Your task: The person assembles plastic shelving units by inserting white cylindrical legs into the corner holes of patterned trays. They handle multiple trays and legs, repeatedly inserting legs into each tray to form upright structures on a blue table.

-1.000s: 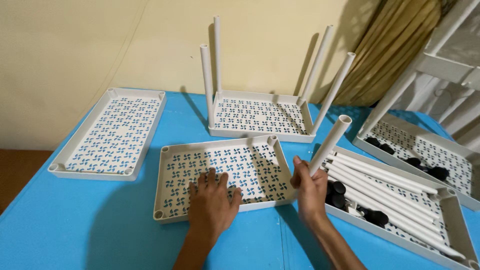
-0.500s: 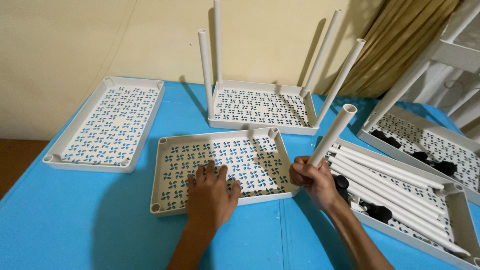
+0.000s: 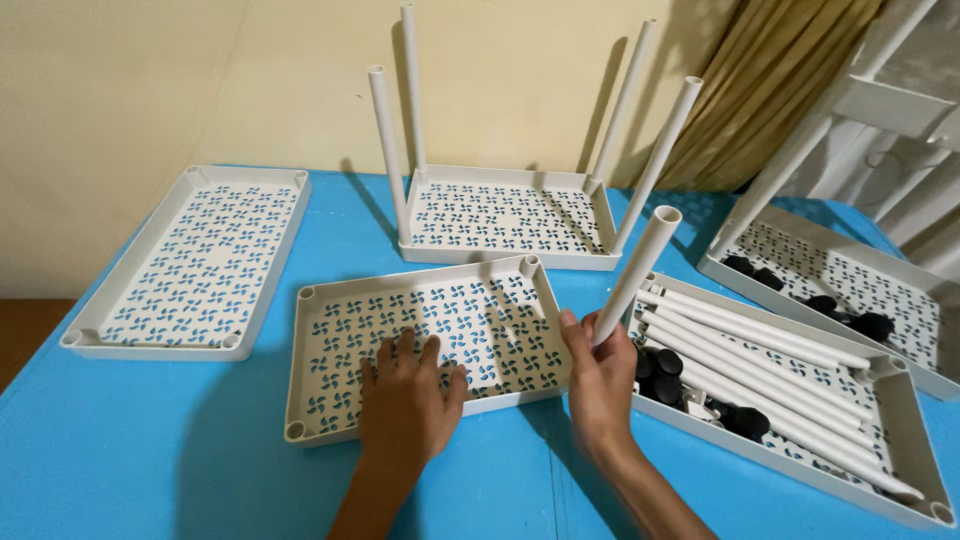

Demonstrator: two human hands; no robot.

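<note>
The patterned tray [image 3: 430,340] is being pressed flat under the left hand [image 3: 405,400], whose fingers are being spread wide across its near edge. A white tube [image 3: 632,275] is being gripped at its lower end by the right hand [image 3: 600,375], tilted up and away, just beside the tray's near right corner on the blue worktop [image 3: 150,450].

Both hands, the left hand [image 3: 405,405] and the right hand [image 3: 598,385], were bare, without gloves, rings or watches; the forearms showed no sleeves.
</note>
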